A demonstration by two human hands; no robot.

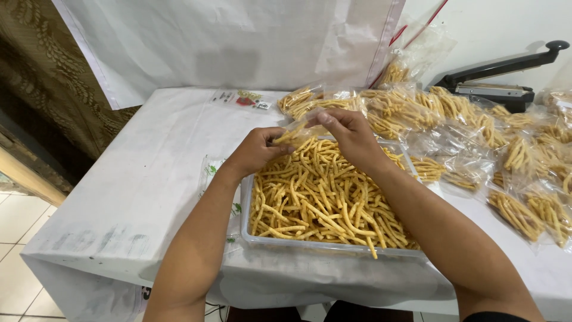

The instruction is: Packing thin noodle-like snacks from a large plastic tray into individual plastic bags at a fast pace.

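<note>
A small clear bag (pixel 301 128), partly filled with sticks, is held over the far edge of the tray (pixel 333 245), pinched by the left hand (pixel 256 152) and right hand (pixel 351 134). The tray is heaped with yellow sticks (pixel 322 200). Filled bags (pixel 512 179) are piled to the right, a sealer (pixel 494 80) beyond.

White-covered table (pixel 149 179), tiled floor (pixel 18 226) (pale), patterned curtain (pixel 53 71)

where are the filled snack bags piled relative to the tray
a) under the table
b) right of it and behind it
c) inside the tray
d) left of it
b: the filled bags lie on the table to the right of and behind the tray, while both hands, left hand and right hand, hold a small bag above it.
</note>
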